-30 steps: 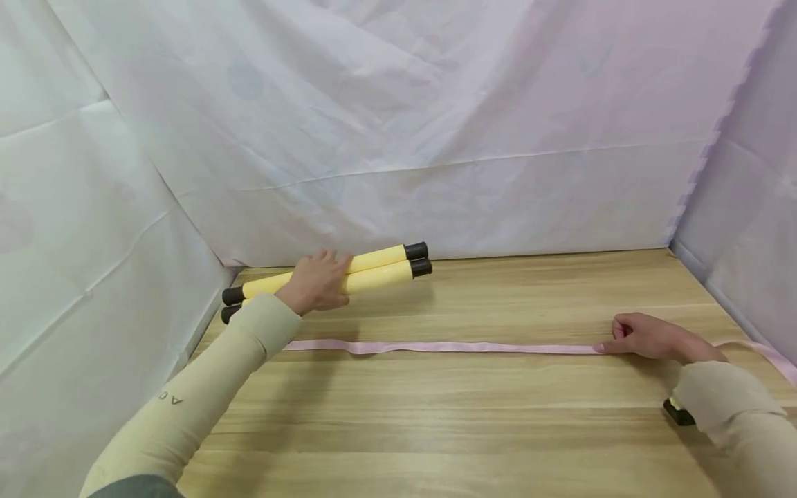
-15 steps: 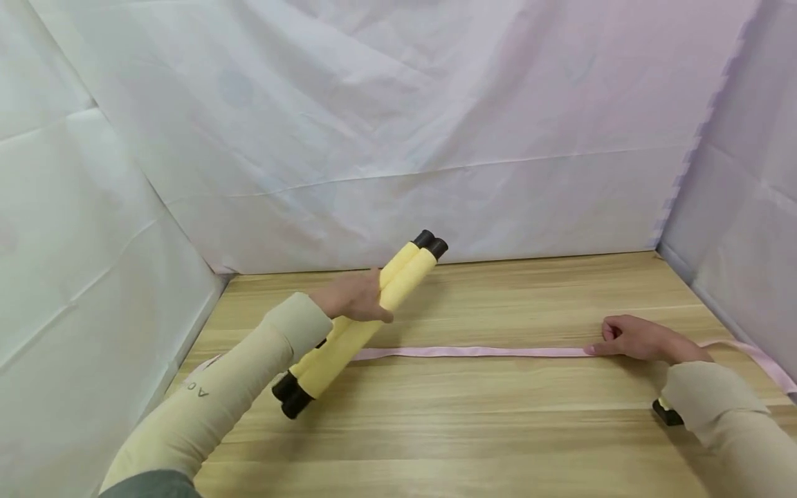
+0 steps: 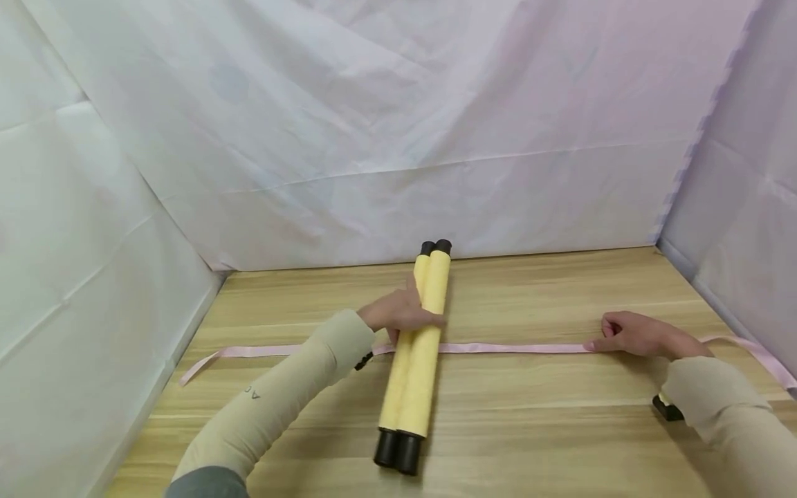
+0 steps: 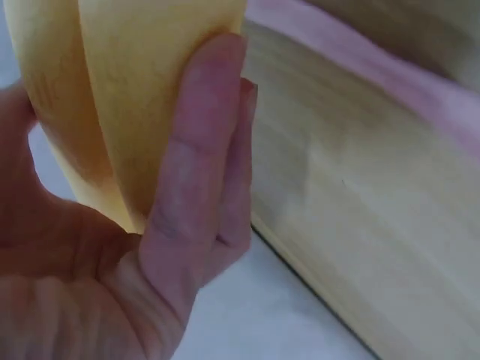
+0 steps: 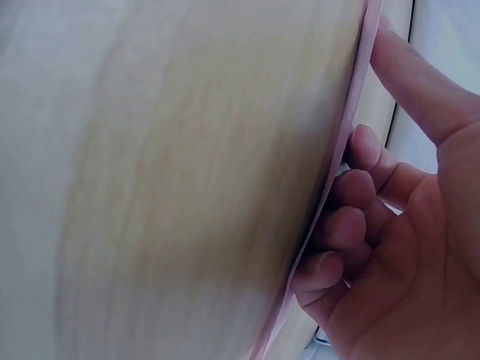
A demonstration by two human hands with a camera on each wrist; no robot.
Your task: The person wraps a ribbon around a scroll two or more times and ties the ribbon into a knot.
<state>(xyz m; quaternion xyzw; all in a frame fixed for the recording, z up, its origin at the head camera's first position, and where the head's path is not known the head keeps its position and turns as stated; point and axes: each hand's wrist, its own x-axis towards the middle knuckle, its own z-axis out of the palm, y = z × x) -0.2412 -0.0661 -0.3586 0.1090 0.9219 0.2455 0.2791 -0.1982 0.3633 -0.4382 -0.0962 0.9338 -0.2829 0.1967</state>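
Two yellow tubes with black ends (image 3: 425, 373) lie side by side, pointing away from me across a pink ribbon (image 3: 498, 348). My left hand (image 3: 398, 310) grips both tubes near the middle, thumb on one side and fingers on the other. The left wrist view shows the fingers wrapped against the yellow surface (image 4: 139, 97). My right hand (image 3: 641, 335) holds the ribbon down at the right, thumb tip on it and the other fingers curled. In the right wrist view those fingertips (image 5: 341, 229) lie right along the ribbon's edge.
The wood-grain table (image 3: 529, 429) is walled by white cloth (image 3: 373, 138) at the back and sides. A small black-and-yellow object (image 3: 667, 408) shows partly beneath the right sleeve. The ribbon's left end (image 3: 199, 366) bends towards me.
My left hand has swung the two tubes from lying nearly sideways at the back left to pointing away from me, and moved them right over the ribbon. The right hand stays on the ribbon.
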